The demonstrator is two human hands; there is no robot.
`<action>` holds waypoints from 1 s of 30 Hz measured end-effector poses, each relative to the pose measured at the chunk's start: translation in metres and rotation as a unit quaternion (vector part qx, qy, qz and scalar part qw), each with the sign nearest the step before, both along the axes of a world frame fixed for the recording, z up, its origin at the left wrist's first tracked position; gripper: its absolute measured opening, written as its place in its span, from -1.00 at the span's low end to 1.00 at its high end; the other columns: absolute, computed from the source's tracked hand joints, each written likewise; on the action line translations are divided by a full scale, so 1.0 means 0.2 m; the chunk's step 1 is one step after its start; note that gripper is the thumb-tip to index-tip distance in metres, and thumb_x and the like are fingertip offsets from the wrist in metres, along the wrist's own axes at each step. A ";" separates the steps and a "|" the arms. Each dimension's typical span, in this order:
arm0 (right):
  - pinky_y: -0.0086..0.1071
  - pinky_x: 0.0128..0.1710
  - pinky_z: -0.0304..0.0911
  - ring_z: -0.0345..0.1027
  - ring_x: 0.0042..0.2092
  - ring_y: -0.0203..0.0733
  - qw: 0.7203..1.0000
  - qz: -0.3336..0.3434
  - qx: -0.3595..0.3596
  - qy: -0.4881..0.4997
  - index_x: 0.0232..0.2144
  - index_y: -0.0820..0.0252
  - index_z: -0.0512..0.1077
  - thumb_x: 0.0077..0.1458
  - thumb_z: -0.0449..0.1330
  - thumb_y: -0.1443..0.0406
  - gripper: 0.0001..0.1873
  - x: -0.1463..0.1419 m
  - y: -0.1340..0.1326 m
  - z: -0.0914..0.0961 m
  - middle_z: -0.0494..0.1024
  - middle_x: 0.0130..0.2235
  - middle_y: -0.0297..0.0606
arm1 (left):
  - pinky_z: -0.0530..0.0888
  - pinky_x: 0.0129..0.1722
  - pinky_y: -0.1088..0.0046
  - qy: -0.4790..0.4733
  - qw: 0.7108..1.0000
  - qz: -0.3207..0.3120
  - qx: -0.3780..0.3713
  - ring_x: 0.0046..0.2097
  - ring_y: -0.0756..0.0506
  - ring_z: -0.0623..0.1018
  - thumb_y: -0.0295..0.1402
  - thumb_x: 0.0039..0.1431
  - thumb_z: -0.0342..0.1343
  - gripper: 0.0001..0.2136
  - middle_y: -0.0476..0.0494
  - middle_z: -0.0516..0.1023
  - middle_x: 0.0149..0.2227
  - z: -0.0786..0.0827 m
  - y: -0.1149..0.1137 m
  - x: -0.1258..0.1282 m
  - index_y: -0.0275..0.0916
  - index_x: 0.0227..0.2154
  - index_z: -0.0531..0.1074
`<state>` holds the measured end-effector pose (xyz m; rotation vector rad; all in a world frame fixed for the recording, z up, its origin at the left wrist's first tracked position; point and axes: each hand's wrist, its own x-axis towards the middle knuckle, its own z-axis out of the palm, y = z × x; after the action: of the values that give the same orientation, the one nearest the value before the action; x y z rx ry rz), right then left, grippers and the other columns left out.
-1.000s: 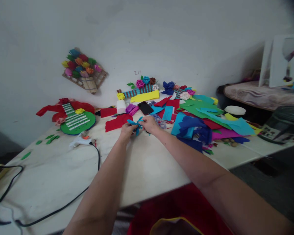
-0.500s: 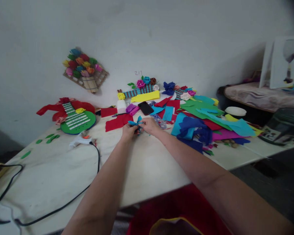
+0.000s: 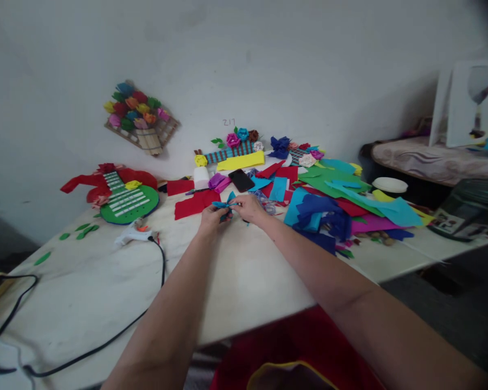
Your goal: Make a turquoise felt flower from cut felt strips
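Between my two hands is a small blue paper flower with petals sticking up. My left hand is closed around its lower part, and its base is hidden by the fingers. My right hand pinches a petal at the flower's right side. Just beyond the hands lie a piece of red crepe paper and a black phone.
A white glue gun with a black cord lies to the left, near a green guitar-shaped piece and green paper leaves. Coloured paper sheets pile up at the right, beside a glass jar.
The hands stay in nearly the same place around the blue paper flower. Its petals have shifted slightly, and my left hand has moved a little to the left.
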<state>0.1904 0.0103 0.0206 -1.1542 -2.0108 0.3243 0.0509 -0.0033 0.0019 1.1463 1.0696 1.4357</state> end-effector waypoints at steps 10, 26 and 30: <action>-0.42 -0.15 0.21 0.38 -0.12 -0.21 0.990 0.033 0.087 -0.106 -0.30 0.14 0.52 -0.01 0.12 0.35 -0.78 -0.01 0.02 -0.05 0.53 -0.15 -0.26 | 0.36 -0.58 0.50 -0.031 0.999 0.001 -0.029 -0.57 -0.03 0.45 -0.38 -0.28 0.13 -0.82 -0.15 0.48 -0.62 0.00 0.02 -0.03 -0.36 -0.52 0.42; -0.41 -0.15 0.21 0.37 -0.12 -0.23 0.978 0.035 0.116 -0.171 -0.27 0.14 0.51 0.04 0.04 0.38 -0.73 -0.03 -0.02 -0.04 0.46 -0.05 -0.25 | 0.47 -0.38 0.39 -0.089 0.996 0.032 -0.003 -0.48 -0.02 0.48 -0.43 -0.37 0.21 -0.75 -0.09 0.50 -0.54 0.01 0.01 -0.01 -0.37 -0.48 0.43; -0.41 -0.16 0.21 0.36 -0.12 -0.22 0.978 0.036 0.118 -0.169 -0.27 0.15 0.50 0.04 0.04 0.37 -0.74 -0.03 -0.02 -0.04 0.47 -0.06 -0.25 | 0.46 -0.41 0.39 -0.096 0.995 0.037 -0.011 -0.50 -0.02 0.47 -0.43 -0.35 0.18 -0.78 -0.09 0.49 -0.56 0.02 0.00 0.00 -0.36 -0.50 0.43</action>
<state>0.1852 0.0060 0.0136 -1.0401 -2.3158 -0.0825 0.0512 -0.0026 0.0051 0.9402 0.9990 1.5538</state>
